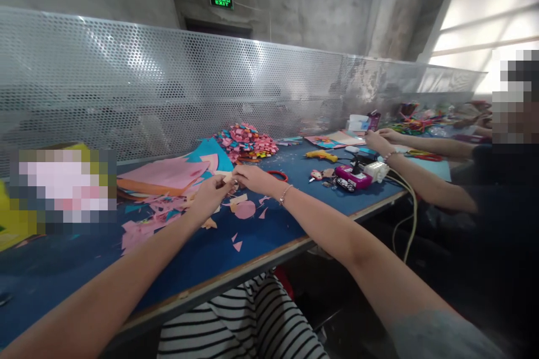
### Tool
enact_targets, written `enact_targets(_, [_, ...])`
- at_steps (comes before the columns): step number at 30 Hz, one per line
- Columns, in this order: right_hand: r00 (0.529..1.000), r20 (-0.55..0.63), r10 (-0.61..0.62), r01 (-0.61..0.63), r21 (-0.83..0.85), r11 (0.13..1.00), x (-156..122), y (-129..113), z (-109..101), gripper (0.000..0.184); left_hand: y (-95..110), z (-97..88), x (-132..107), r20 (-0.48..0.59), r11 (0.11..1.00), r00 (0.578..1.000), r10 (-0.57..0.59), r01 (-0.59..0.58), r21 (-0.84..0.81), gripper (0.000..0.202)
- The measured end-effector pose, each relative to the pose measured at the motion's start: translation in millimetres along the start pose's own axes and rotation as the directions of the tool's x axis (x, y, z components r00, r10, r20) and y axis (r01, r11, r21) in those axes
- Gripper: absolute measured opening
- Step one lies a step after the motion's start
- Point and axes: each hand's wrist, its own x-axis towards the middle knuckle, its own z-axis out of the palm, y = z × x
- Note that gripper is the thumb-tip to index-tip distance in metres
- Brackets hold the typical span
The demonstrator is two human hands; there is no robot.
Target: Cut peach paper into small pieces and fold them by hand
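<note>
Over the blue table (189, 275), my left hand (215, 192) and my right hand (252, 178) meet, fingertips pinched together on a small cream piece of paper (228, 178). Its exact shape is partly covered by the fingers. Just below my hands lie a pink paper disc (245, 210), a few cream offcuts and small pink triangles (238, 246). The red loop of a handle (278, 175), like that of scissors, shows behind my right wrist. Cut pink scraps (141, 233) are heaped beside my left forearm.
Behind my hands are stacked pink sheets (164, 175) and a mound of small coloured paper pieces (246, 143). To the right lie a yellow glue gun (322, 156), a purple power strip (353, 177) and cables. A co-worker's hands (381, 140) work further right. A perforated metal screen (138, 84) borders the table.
</note>
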Motion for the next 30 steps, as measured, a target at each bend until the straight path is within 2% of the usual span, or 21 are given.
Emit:
enact_targets(1, [1.0, -0.003, -0.006, 0.006, -0.032, 0.999, 0, 1, 0, 0.016, -1, 0.5, 0, 0.009, 0.998, 0.999, -0.048, 0.048, -0.043, 0.029])
enact_targets(3, [0.998, -0.038, -0.044, 0.039, -0.11, 0.993, 1, 5, -1, 0.016, -2, 1.3, 0, 0.046, 0.954, 0.988, -0.15, 0.157, -0.257, 0.032])
enact_targets(5, [0.991, -0.067, -0.118, 0.102, -0.21, 0.972, 0, 9, 0, 0.017, -1, 1.5, 0, 0.092, 0.842, 0.962, -0.259, 0.271, -0.466, 0.035])
enact_targets(7, [0.977, -0.043, -0.21, 0.188, -0.298, 0.936, -2, 12, 0, 0.016, 1, 0.9, 0, 0.163, 0.73, 0.935, -0.316, 0.35, -0.587, 0.038])
enact_targets(9, [0.964, 0.009, -0.267, 0.254, -0.335, 0.907, -4, 12, 1, 0.015, 2, 0.2, 0, 0.16, 0.684, 0.938, -0.306, 0.334, -0.649, 0.025])
enact_targets(11, [0.958, 0.033, -0.284, 0.279, -0.324, 0.904, -5, 10, 2, 0.015, 2, -0.2, 0, 0.14, 0.686, 0.951, -0.276, 0.296, -0.664, 0.011])
enact_targets(14, [0.97, -0.048, -0.24, 0.225, -0.215, 0.951, -4, 4, 1, 0.016, 2, 0.0, -1, 0.114, 0.691, 0.971, -0.212, 0.231, -0.685, 0.013])
enact_targets(16, [0.981, -0.151, -0.125, 0.117, -0.065, 0.991, -3, 0, 1, 0.016, 1, 0.4, -2, 0.077, 0.707, 0.985, -0.154, 0.164, -0.687, 0.019])
enact_targets(18, [0.98, -0.196, 0.032, -0.005, 0.138, 0.99, -2, -3, 1, 0.015, -1, 1.2, -2, 0.016, 0.74, 0.993, -0.118, 0.098, -0.665, 0.023])
enact_targets(20, [0.975, -0.154, 0.158, -0.097, 0.346, 0.933, -2, -4, 2, 0.015, -4, 2.4, -2, -0.051, 0.786, 0.994, -0.1, 0.048, -0.617, 0.026])
enact_targets(23, [0.968, -0.036, 0.247, -0.188, 0.545, 0.817, -2, -3, 5, 0.018, -7, 4.4, -1, -0.111, 0.841, 0.991, -0.073, 0.002, -0.541, 0.028])
enact_targets(25, [0.963, 0.005, 0.268, -0.22, 0.589, 0.778, -2, -2, 7, 0.018, -7, 5.6, -2, -0.116, 0.858, 0.992, -0.056, -0.011, -0.514, 0.031])
enact_targets(30, [0.956, -0.006, 0.294, -0.23, 0.609, 0.759, -1, -2, 8, 0.012, -7, 7.0, -3, -0.109, 0.861, 0.994, -0.028, -0.032, -0.507, 0.033])
